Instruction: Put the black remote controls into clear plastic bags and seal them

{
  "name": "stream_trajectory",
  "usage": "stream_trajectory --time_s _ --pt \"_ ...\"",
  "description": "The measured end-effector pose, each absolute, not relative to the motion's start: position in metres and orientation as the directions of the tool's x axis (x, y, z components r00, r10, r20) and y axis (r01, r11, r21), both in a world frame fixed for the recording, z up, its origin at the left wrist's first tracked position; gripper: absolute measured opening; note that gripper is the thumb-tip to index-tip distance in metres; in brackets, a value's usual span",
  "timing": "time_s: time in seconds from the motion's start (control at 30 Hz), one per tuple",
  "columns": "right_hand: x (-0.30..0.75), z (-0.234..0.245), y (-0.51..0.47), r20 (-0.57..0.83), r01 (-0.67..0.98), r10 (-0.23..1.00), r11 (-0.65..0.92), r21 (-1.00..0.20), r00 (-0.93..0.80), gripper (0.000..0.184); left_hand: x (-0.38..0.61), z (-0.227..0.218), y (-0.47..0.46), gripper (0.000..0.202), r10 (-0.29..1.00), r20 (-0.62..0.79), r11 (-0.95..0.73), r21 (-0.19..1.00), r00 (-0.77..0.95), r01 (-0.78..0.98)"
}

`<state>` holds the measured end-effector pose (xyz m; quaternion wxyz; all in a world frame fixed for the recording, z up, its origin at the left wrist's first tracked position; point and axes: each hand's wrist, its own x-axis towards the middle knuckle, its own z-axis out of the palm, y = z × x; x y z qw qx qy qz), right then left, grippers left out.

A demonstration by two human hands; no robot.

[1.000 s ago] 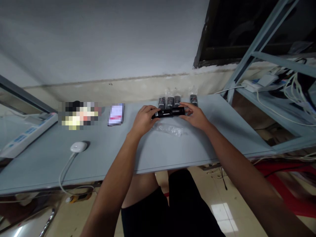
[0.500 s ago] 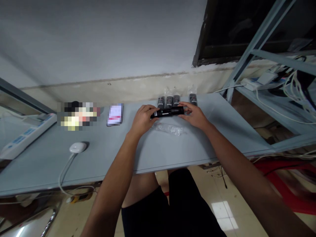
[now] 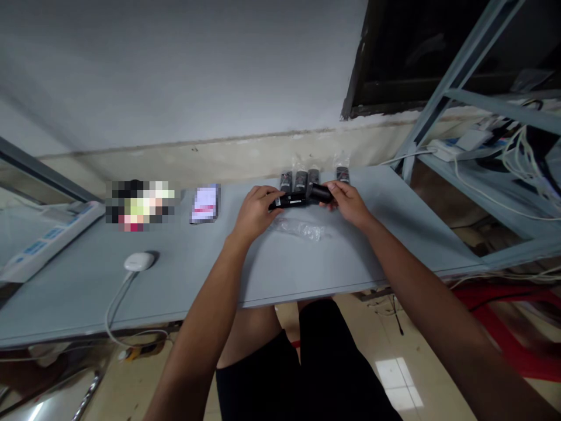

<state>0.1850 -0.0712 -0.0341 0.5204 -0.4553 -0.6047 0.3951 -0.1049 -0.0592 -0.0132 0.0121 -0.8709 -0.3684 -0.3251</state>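
Observation:
A black flashlight (image 3: 298, 200) with a small white label lies across the space between my hands, just above the grey table (image 3: 385, 234). My left hand (image 3: 255, 213) grips its left part, and my right hand (image 3: 346, 204) holds its thicker right end. Just behind it stand several black items in clear plastic bags (image 3: 300, 181), close to my fingers. A crumpled clear plastic bag (image 3: 298, 230) lies on the table below the flashlight.
To the left lie a blurred object (image 3: 140, 204), a blurred flat package (image 3: 205, 204) and a white corded device (image 3: 139, 261). A power strip (image 3: 52, 237) sits further left. Metal shelving with cables (image 3: 464, 146) stands at right, beyond the table's end.
The flashlight's thicker right end has turned slightly in my right hand, which has shifted its grip. My left hand has stayed nearly still.

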Motion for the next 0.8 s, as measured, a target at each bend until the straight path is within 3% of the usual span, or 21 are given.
stream_trajectory --time_s 0.3,0.8 --pt "0.181 -0.038 -0.077 0.208 0.286 0.959 0.258 -0.923 -0.191 0.053 -0.088 -0.018 -0.067 0.047 0.557 0.558 -0.806 0.184 0.615 0.563" --pt "0.181 -0.038 -0.073 0.141 0.253 0.971 0.188 -0.949 -0.193 0.063 -0.086 -0.017 -0.069 0.042 0.54 0.553 -0.824 0.196 0.634 0.531"
